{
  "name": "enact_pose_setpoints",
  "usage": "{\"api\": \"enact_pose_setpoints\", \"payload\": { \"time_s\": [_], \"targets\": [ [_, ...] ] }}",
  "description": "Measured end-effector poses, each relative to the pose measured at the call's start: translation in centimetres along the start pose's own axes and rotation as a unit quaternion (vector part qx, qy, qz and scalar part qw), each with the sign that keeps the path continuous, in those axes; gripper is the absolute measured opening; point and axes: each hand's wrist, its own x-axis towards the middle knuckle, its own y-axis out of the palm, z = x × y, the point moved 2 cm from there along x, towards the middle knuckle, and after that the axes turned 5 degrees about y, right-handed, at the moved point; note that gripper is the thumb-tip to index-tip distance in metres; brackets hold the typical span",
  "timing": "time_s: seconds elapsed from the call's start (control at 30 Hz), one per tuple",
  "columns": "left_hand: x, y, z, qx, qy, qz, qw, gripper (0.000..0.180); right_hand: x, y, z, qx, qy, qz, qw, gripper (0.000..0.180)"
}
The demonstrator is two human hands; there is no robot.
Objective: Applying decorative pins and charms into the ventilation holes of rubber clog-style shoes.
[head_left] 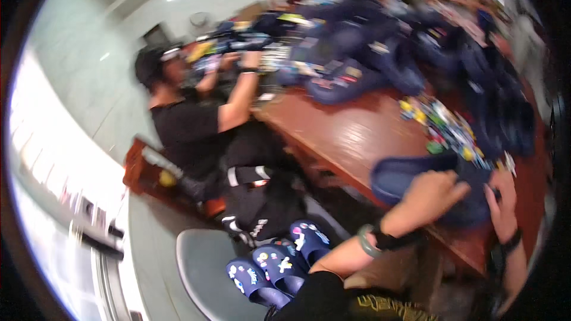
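A navy blue clog (389,179) lies at the near edge of the red-brown table, its open heel toward the left. Across its opening reaches my left hand (429,195), fingers curled over the upper and a bracelet and dark band at the wrist. At the clog's toe end my right hand (504,199) grips the edge, fingertips close to a small pale piece. Motion blur hides exactly what the fingertips press on. Just beyond the clog is a pile of small colourful shoe charms (443,128).
Many navy clogs (351,41) are heaped on the table (339,128). A grey chair (199,261) at lower left carries several decorated clogs (279,264). Left of the table a person in black (190,122) sits on a wooden chair, handling small items. Others are at the far side.
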Motion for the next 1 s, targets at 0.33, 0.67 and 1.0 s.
{"api": "enact_pose_setpoints", "payload": {
  "time_s": [0.33,0.67,1.0],
  "targets": [
    [0.7,-1.7,-2.6,-0.068,-0.105,0.011,0.992,0.026,4.8,2.8,1.1,0.097,-0.115,-0.034,0.988,0.032],
    [0.5,-2.1,-3.0,-0.027,-0.095,-0.023,0.995,0.029,4.0,3.4,1.0,0.028,-0.164,-0.022,0.986,0.013],
    [0.1,0.0,-0.4,-0.026,-0.038,0.009,0.999,0.039,2.1,2.4,-0.2,0.051,0.013,0.033,0.998,0.027]
  ]
}}
